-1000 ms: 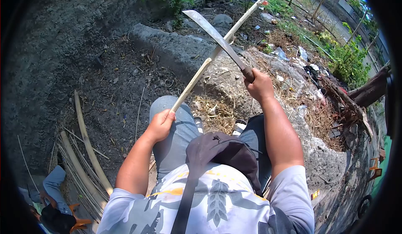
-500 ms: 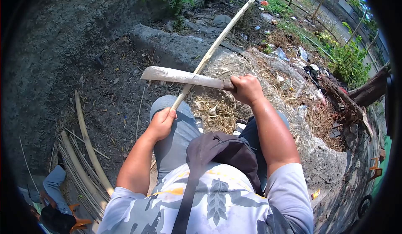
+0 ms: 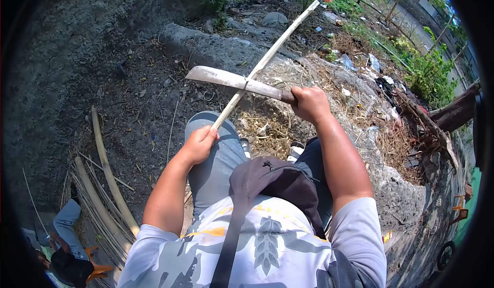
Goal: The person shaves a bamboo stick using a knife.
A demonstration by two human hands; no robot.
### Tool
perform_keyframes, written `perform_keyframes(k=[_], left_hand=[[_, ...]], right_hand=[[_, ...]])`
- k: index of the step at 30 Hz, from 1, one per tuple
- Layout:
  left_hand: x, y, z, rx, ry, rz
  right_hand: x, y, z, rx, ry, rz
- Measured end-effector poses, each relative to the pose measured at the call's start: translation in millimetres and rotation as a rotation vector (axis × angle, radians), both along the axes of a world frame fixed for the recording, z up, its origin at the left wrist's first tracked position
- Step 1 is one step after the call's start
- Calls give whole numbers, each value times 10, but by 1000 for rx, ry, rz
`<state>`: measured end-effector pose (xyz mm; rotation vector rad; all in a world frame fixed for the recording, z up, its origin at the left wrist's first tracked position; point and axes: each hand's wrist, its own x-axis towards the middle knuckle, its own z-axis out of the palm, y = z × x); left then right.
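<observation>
My left hand (image 3: 199, 143) grips the near end of a long pale wooden strip (image 3: 273, 49) over my left knee. The strip slants away up and to the right. My right hand (image 3: 310, 102) is closed round the dark handle of a machete (image 3: 221, 77). Its broad, worn blade lies across the strip and points left, touching or just over it around the strip's middle. A small curl or raised bit shows on the strip by the blade.
Long curved poles and thin strips (image 3: 105, 169) lie on the ground at the left. Another person (image 3: 69, 259) sits at the lower left. A low stone ledge (image 3: 206, 51) runs ahead, with litter (image 3: 374, 61) and a log (image 3: 455, 110) at the right.
The machete has moved right and slightly nearer at the handle, and its blade tilts more. The far tip of the strip has dropped a little. Both hands keep their hold.
</observation>
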<state>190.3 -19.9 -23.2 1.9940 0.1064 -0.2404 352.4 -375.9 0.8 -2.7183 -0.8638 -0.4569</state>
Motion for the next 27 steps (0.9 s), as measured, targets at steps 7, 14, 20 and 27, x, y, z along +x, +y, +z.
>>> perform_keyframes(k=[7,14,20,27], left_hand=[[24,25,17,-79,78,-4],[-30,7,53,101,29,-44],[7,-12,69,23,72,-34],[7,-1,110,-134,137,-5]], right_hand=[[-192,121,-32,-16,41,115],[117,-115,93,31,324,-347],[76,-304,92,267,406,-398],[-109,25,-68,-6,15,154]])
